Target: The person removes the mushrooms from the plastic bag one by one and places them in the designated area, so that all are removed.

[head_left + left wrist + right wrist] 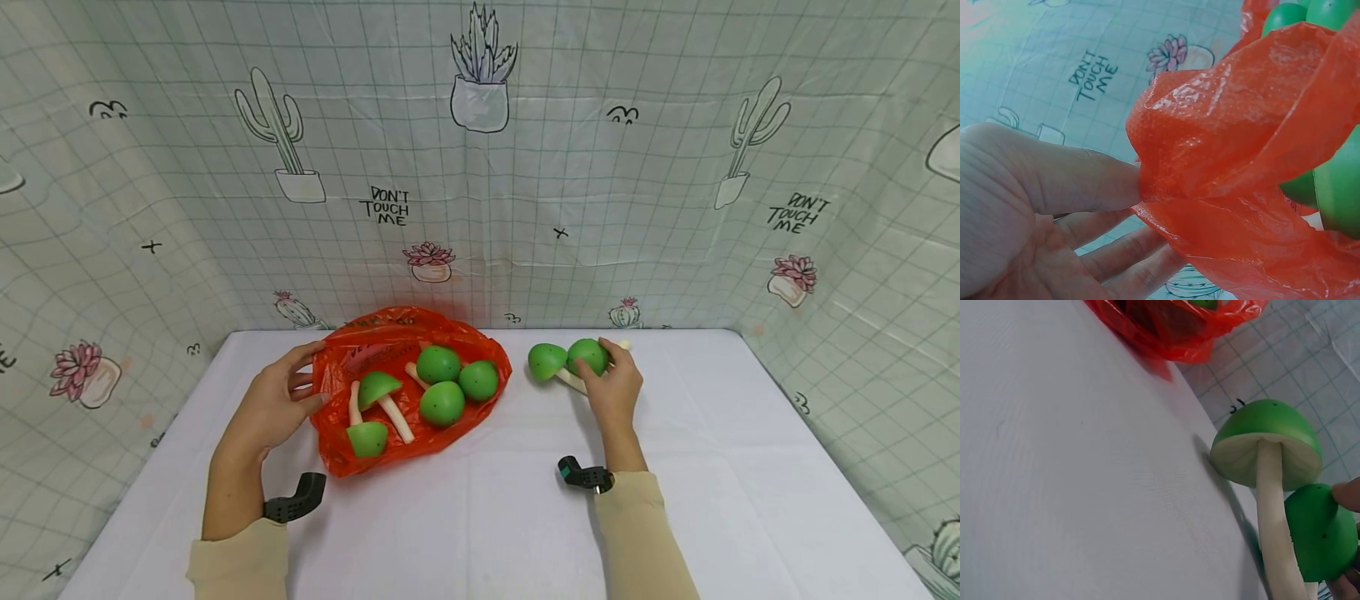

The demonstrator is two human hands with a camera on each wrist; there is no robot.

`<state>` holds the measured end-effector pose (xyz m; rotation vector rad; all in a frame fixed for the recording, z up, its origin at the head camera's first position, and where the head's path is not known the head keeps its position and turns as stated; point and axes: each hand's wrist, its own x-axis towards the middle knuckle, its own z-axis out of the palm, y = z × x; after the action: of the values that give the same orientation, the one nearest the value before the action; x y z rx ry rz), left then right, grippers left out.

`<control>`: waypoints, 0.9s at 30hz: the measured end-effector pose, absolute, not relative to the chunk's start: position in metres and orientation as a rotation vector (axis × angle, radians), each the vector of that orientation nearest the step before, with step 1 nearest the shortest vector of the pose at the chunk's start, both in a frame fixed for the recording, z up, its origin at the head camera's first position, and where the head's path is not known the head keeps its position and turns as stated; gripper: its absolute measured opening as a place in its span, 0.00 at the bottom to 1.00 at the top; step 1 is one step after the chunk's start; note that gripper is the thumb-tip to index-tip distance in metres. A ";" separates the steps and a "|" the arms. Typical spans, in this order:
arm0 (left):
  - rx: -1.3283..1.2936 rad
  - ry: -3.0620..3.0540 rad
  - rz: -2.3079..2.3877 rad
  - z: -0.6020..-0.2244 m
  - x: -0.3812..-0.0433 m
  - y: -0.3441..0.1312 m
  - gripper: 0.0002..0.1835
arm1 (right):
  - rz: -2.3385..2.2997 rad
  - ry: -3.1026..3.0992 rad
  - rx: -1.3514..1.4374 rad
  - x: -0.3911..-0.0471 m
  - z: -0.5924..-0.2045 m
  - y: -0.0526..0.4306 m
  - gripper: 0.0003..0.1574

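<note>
A red plastic bag point(327, 450) lies wide-mouthed on the left half of the table, with several green-capped, white-stemmed model mushrooms point(442, 404) inside. My left hand point(273, 408) pinches the bag's left edge; in the left wrist view the thumb point(1094, 178) presses on the red film, the other fingers behind it. To the right of the bag, my right hand point(618, 392) grips a green mushroom point(587, 356) by its cap between thumb and fingers. Close against it on the left is another mushroom point(547, 362), its pale stem point(1272, 512) crossing in front in the right wrist view.
A white cloth covers the table point(510, 517). Behind and at both sides hangs a grid-patterned fabric point(540, 183) printed with cacti and lettering. Each wrist wears a black camera mount, such as the left one point(296, 498).
</note>
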<state>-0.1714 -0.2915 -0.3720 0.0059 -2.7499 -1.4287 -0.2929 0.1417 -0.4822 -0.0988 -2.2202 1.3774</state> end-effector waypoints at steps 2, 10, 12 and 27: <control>0.008 -2.751 -1.431 -0.372 -0.171 -0.291 0.40 | 1.403 -2.199 -0.106 -0.292 -0.481 0.142 0.33; 0.008 -2.755 -1.431 -0.372 -0.171 -0.291 0.40 | 1.450 -2.043 -0.083 -0.289 -0.471 0.145 0.31; 0.003 -2.753 -1.427 -0.371 -0.171 -0.290 0.40 | 1.456 -2.015 -0.071 -0.288 -0.465 0.145 0.31; -0.013 -2.754 -1.409 -0.371 -0.171 -0.291 0.40 | 1.473 -1.994 0.097 -0.275 -0.422 0.128 0.35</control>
<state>-0.1708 -0.2910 -0.3708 -0.0132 -2.7544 -1.4094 -0.2749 0.1279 -0.4219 0.0974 -1.9942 1.4732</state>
